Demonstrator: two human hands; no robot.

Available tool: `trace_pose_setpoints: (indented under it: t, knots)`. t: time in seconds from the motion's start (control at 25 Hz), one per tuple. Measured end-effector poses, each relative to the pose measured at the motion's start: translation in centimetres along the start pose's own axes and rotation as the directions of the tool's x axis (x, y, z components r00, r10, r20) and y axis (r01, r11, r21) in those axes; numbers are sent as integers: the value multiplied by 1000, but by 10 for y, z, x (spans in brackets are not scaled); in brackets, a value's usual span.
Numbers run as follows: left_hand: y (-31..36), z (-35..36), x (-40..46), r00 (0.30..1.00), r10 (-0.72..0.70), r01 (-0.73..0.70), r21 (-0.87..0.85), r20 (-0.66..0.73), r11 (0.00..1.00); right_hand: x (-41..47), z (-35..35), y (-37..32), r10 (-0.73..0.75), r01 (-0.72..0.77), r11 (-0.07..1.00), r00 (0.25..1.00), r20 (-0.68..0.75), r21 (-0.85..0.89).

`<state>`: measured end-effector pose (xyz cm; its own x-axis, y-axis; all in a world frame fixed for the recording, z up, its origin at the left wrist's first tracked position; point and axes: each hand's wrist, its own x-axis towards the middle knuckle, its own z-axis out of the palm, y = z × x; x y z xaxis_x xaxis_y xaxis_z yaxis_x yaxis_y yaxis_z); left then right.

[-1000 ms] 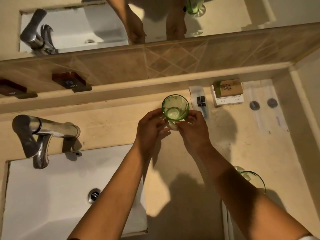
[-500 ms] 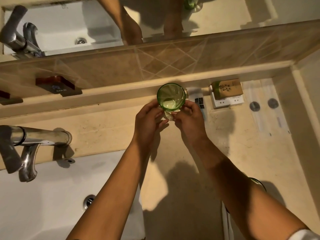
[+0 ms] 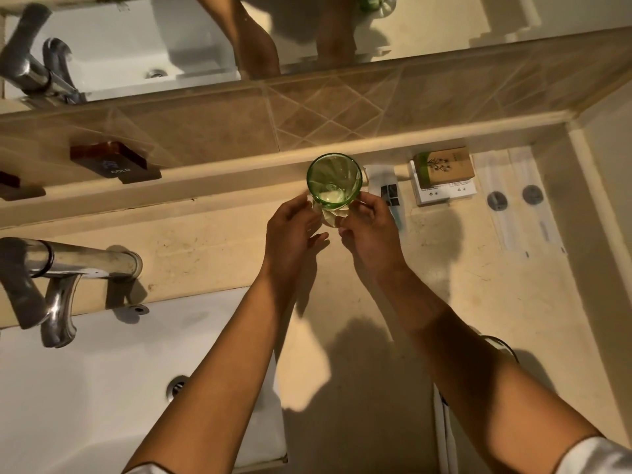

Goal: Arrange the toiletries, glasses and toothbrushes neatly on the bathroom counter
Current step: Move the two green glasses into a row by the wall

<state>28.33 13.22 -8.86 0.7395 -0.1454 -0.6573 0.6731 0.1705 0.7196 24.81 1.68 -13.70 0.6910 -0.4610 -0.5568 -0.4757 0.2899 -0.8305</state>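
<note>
A green glass point(image 3: 334, 181) stands upright at the back of the beige counter point(image 3: 478, 295), close to the raised ledge. My left hand point(image 3: 294, 230) and my right hand point(image 3: 371, 227) hold it from either side, fingers around its clear base. A wrapped toothbrush packet point(image 3: 384, 181) lies just right of the glass, partly under my right fingers. Further right, a brown soap box point(image 3: 444, 167) sits on a white box point(image 3: 444, 195). Two long clear packets point(image 3: 519, 206) with round grey marks lie beside them. The rim of a second glass point(image 3: 501, 343) peeks out behind my right forearm.
A chrome faucet point(image 3: 65, 268) reaches over the white sink point(image 3: 85, 388) at the left. A dark "COLD" sign point(image 3: 116, 164) rests on the ledge below the mirror point(image 3: 427, 18). A side wall point(image 3: 608, 186) bounds the counter at the right. A white strip point(image 3: 441, 425) lies at the counter's front.
Both hands have carried the green glass a little further back, toward the ledge and beside the toothbrush packet. The view has shifted slightly to the right.
</note>
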Motion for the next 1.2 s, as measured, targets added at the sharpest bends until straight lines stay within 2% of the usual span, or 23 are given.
trace_pose_setpoints:
  t: [0.16,0.28,0.32,0.4,0.48,0.56,0.6,0.68,0.76,0.8,0.88,0.96,1.04,1.08,1.12,1.16,1.2]
  knots:
    - [-29,-7,-21,997,-45,48,62,-56,997,-41,-11,2,-50,54,993,998,38,-107]
    - [-59,0,-60,996,-92,94,114,-23,989,-88,-42,-4,-199,221,932,975,102,-286]
    - [-70,4,-76,995,-101,100,136,2,986,-101,-58,-6,-310,322,879,946,92,-352]
    - [-89,15,-106,992,-113,98,205,59,974,-122,-95,-8,-568,512,712,822,34,-481]
    - [-109,27,-126,988,-109,76,268,108,960,-132,-139,-5,-685,521,612,725,-70,-595]
    - [-126,40,-141,981,-124,68,339,146,938,-141,-180,0,-725,467,561,675,-134,-683]
    - [-134,44,-148,977,-143,76,367,160,927,-149,-198,5,-693,409,588,700,-174,-698]
    - [-147,48,-159,958,-184,103,334,219,937,-158,-227,28,-485,226,730,836,-255,-645]
    - [-159,52,-163,930,-173,59,333,324,941,-167,-244,56,-209,73,844,957,-200,-532]
    - [-164,55,-164,923,-157,5,397,352,918,-171,-246,67,-154,65,863,979,-137,-500]
    - [-170,63,-167,927,-119,-60,453,356,889,-179,-245,79,-191,128,829,980,-61,-544]
    - [-169,72,-173,952,-94,-58,475,291,878,-176,-246,89,-253,199,782,967,-8,-591]
    - [-169,76,-173,968,-114,11,416,224,909,-175,-243,83,-280,213,704,960,10,-677]
    - [-168,77,-173,970,-141,60,370,196,927,-173,-241,81,-326,224,628,945,10,-746]
    - [-167,77,-174,972,-159,93,338,173,936,-172,-240,77,-336,215,611,942,-4,-762]
    - [-166,77,-173,975,-159,102,325,155,940,-174,-235,71,-264,164,706,964,-41,-688]
    - [-164,78,-172,978,-148,95,319,145,943,-170,-232,68,-62,55,800,998,9,-598]
